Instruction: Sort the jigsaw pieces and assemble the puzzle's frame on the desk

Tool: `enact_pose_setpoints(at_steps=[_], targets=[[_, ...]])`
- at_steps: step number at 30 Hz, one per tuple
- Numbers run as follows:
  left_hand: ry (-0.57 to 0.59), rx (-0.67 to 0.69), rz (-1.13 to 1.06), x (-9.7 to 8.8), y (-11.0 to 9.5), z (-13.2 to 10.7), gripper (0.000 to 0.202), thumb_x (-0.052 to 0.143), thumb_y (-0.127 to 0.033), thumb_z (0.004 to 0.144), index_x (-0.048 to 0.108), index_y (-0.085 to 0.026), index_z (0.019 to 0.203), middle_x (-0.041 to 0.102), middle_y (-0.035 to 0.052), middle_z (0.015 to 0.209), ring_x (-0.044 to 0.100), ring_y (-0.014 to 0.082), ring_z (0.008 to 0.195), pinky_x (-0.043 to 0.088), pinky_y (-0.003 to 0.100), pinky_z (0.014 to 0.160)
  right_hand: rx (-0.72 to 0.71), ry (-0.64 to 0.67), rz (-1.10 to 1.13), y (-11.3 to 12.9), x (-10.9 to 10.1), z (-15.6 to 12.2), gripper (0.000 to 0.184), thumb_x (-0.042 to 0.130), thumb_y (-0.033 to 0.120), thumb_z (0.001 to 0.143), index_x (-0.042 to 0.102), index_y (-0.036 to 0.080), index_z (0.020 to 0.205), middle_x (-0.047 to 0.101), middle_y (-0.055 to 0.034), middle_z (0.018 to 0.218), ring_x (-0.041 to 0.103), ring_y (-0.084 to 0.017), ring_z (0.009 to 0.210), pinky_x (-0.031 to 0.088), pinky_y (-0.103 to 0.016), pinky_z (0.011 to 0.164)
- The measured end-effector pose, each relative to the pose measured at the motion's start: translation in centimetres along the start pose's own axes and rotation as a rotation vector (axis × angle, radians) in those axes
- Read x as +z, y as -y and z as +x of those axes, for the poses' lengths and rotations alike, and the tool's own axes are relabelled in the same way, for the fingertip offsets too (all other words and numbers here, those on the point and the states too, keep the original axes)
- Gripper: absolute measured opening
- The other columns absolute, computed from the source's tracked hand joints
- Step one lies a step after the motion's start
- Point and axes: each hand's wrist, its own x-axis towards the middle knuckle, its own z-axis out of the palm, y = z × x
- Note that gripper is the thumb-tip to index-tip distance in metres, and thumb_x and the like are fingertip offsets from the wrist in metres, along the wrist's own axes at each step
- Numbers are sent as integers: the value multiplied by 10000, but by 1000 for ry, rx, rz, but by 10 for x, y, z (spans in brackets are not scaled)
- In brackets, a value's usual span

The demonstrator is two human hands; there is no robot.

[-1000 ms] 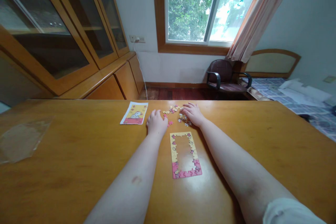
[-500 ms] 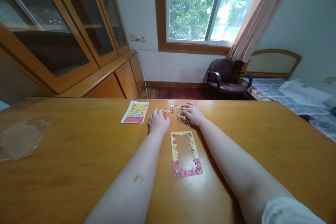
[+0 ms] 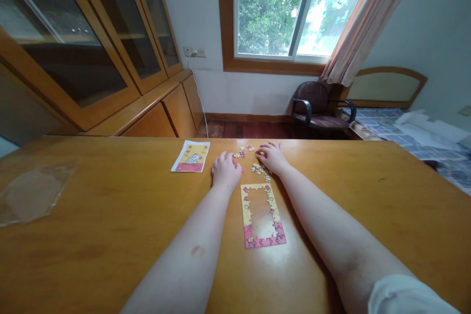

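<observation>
On the table, my left hand (image 3: 225,171) lies palm down with its fingers apart, beside pink puzzle pieces (image 3: 234,161); its palm side is hidden. My right hand (image 3: 274,158) has its thumb and index finger closed around a small yellowish puzzle piece (image 3: 261,153). Just below that hand is a loose pile of puzzle pieces (image 3: 259,169). More pieces (image 3: 242,151) are scattered between the hands, toward the far edge. Nearer to me sits a joined puzzle border (image 3: 265,243), yellow above and pink below, its middle showing bare table.
A picture card (image 3: 191,158) with a white cartoon animal lies left of my left hand. A clear plastic bag (image 3: 35,191) rests at the table's far left. Beyond the wooden table (image 3: 128,206) stand a glass-door cabinet (image 3: 110,83), an armchair (image 3: 312,103) and a bed (image 3: 386,117).
My right hand has shifted slightly, drawing back from the pieces at the far edge, and more of the pile beneath it shows. My left hand stays almost in place beside the pink pieces.
</observation>
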Motion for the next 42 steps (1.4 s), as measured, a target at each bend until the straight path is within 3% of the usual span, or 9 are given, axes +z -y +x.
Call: enact_pose_setpoints(at_steps=[7, 13, 15, 18, 21, 27, 35, 42], targets=[[4, -2, -3, 0, -1, 0, 420, 507, -285, 810, 571, -199, 1215, 463, 117, 1398, 430, 288, 1270, 352, 426, 1059, -39, -80, 90, -7, 4, 5, 196, 592, 372, 847, 729, 256, 768, 686, -53, 1034, 522, -262, 1084, 180, -570, 1054], [-5, 60, -5, 1, 3, 1, 389, 494, -256, 806, 604, -204, 1175, 545, 93, 1316, 462, 263, 1225, 352, 396, 1056, -42, -150, 103, -7, -7, 0, 203, 612, 379, 837, 731, 260, 951, 664, -65, 1087, 539, -244, 1045, 314, -451, 998], [-1, 111, -14, 2, 4, 1, 355, 489, -237, 801, 637, -225, 1123, 607, 67, 1223, 493, 239, 1175, 361, 370, 1044, -144, -83, 128, -4, -17, -4, 208, 608, 378, 841, 734, 250, 947, 676, -65, 1017, 548, -224, 993, 352, -396, 956], [28, 209, -21, 3, 4, 1, 319, 505, -241, 797, 668, -256, 1070, 636, 36, 1163, 503, 223, 1148, 357, 353, 1043, -292, 115, 111, 5, -28, -10, 245, 661, 432, 792, 739, 268, 956, 674, -57, 997, 530, -224, 975, 347, -377, 936], [56, 264, -22, 4, 4, 1, 305, 524, -245, 794, 680, -271, 1055, 622, 22, 1200, 482, 219, 1178, 337, 352, 1061, -287, 240, 66, 13, -33, -12, 277, 723, 441, 727, 743, 271, 944, 678, -51, 978, 519, -231, 962, 335, -382, 917], [47, 240, -30, 7, 5, 2, 293, 522, -249, 803, 674, -253, 1054, 630, 30, 1185, 501, 213, 1158, 355, 345, 1049, -284, 279, 93, 13, -29, -10, 171, 724, 371, 737, 748, 251, 857, 700, -33, 888, 557, -202, 917, 356, -340, 888], [46, 222, -30, 7, 6, 3, 296, 540, -258, 796, 675, -238, 1059, 625, 40, 1196, 498, 218, 1166, 361, 345, 1048, -134, 333, 251, 8, -22, -8, 221, 765, 324, 679, 738, 224, 874, 714, -8, 822, 614, -144, 752, 443, -246, 725], [43, 193, -42, 8, 7, 4, 294, 532, -265, 797, 680, -247, 1051, 633, 39, 1181, 504, 225, 1165, 367, 350, 1048, 8, 423, 521, 4, -14, -8, 204, 749, 183, 646, 694, 159, 841, 671, 3, 730, 586, -107, 642, 461, -216, 612]])
